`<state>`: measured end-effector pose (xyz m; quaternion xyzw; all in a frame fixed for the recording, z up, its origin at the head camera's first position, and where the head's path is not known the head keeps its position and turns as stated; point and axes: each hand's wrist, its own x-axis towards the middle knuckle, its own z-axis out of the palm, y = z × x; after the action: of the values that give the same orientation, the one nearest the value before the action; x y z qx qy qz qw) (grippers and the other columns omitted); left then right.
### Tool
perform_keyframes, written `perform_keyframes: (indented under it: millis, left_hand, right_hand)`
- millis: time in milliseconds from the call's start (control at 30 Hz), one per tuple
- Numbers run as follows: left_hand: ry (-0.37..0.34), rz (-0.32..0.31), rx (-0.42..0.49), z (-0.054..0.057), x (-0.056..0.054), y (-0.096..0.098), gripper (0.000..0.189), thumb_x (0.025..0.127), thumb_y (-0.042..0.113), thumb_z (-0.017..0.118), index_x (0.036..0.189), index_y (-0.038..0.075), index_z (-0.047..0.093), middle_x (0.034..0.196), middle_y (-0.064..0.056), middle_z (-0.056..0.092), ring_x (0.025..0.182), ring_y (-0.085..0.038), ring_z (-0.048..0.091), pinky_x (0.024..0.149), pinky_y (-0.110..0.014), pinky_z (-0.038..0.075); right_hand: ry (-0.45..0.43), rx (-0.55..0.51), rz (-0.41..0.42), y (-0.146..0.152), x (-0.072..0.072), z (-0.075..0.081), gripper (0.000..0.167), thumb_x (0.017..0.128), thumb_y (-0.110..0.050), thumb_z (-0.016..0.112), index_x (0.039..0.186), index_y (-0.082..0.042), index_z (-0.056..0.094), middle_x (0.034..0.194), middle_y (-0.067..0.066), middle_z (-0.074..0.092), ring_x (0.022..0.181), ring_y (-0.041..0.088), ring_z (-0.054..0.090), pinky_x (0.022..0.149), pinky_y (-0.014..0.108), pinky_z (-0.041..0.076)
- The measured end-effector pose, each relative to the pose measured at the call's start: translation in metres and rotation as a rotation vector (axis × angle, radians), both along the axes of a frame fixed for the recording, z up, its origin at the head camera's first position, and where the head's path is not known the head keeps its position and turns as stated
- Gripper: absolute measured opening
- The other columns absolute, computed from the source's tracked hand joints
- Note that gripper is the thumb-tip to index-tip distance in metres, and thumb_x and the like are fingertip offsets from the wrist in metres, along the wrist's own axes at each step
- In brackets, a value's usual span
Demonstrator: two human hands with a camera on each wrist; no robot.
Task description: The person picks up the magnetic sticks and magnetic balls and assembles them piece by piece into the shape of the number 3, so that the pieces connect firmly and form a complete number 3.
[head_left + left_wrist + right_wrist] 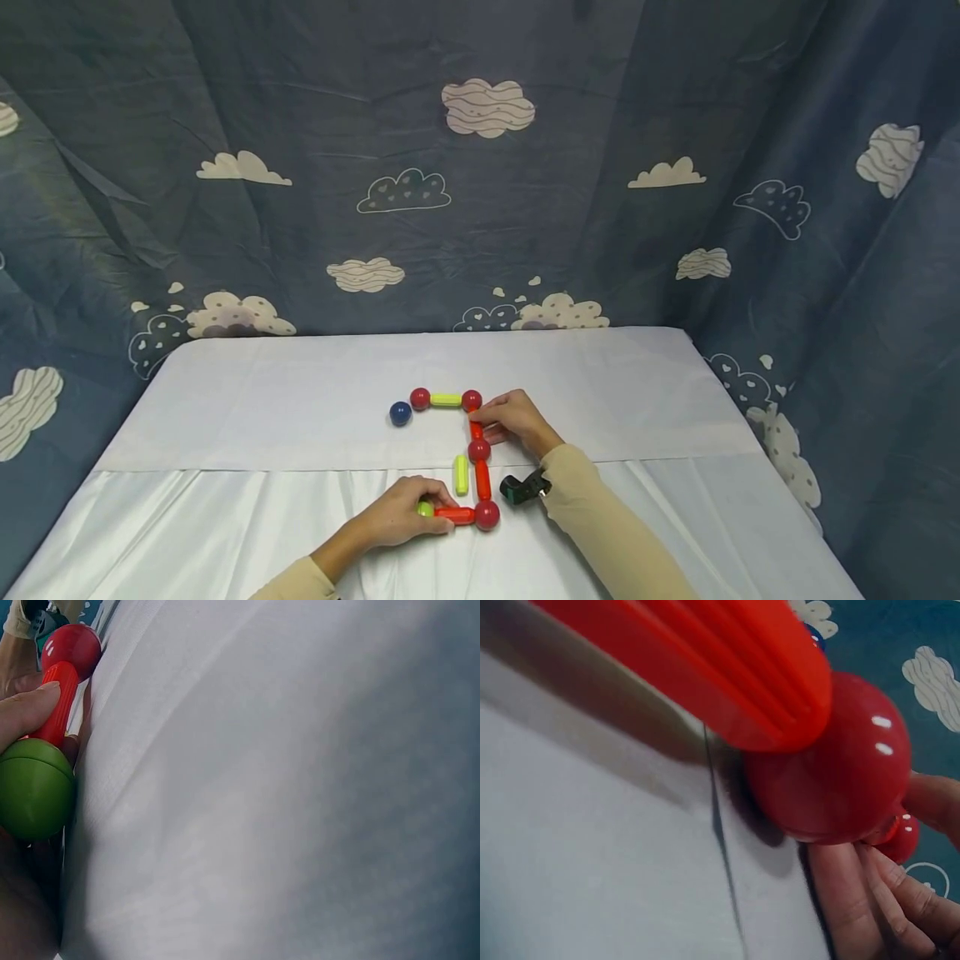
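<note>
A chain of red balls and rods lies on the white cloth. My left hand pinches the lower red rod between thumb and fingers, and a green ball sits at that rod's near end. At its other end is a red corner ball. From there a red rod runs up to a middle red ball. Beyond that ball, my right hand grips the upper red rod, just below another red ball. A yellow-green rod links this to a far-left red ball.
Close beside the far-left ball is a blue ball. A separate yellow-green rod lies left of the chain. The right wrist carries a black device. Behind the white-covered table hangs a dark curtain with clouds.
</note>
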<state>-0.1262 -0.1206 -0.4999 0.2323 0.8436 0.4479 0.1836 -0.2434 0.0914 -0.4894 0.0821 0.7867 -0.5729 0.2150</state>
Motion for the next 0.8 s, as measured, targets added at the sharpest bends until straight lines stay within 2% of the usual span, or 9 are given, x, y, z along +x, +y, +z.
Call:
perform_keyframes:
  millis: [367, 600, 800]
  left_hand:
    - [0.019, -0.007, 0.010, -0.0033, 0.0021, 0.0017, 0.015, 0.081, 0.026, 0.076, 0.093, 0.019, 0.070, 0.080, 0.015, 0.059, 0.078, -0.003, 0.051, 0.077, -0.025, 0.039]
    - [0.021, -0.017, 0.009, 0.0014, -0.0008, -0.0010, 0.018, 0.080, 0.024, 0.077, 0.095, 0.017, 0.071, 0.080, 0.012, 0.059, 0.076, -0.004, 0.051, 0.073, -0.025, 0.039]
    - [0.009, 0.004, 0.011, 0.0029, -0.0039, -0.0005, 0.021, 0.082, 0.030, 0.076, 0.097, 0.016, 0.071, 0.080, 0.012, 0.059, 0.076, -0.005, 0.051, 0.070, -0.023, 0.041]
  right_hand:
    - [-0.038, -0.009, -0.041, 0.0028, -0.0028, -0.0062, 0.021, 0.076, -0.012, 0.080, 0.089, 0.001, 0.071, 0.074, 0.008, 0.070, 0.053, 0.013, 0.064, 0.054, 0.026, 0.053]
    - [-0.037, -0.031, -0.041, 0.0008, -0.0050, -0.0059, 0.021, 0.077, -0.013, 0.080, 0.090, 0.000, 0.072, 0.075, 0.008, 0.071, 0.053, 0.012, 0.064, 0.055, 0.026, 0.053]
    - [-0.030, -0.033, -0.050, 0.0015, -0.0047, -0.0081, 0.022, 0.076, -0.013, 0.080, 0.091, 0.001, 0.072, 0.076, 0.008, 0.070, 0.054, 0.013, 0.064, 0.055, 0.026, 0.054]
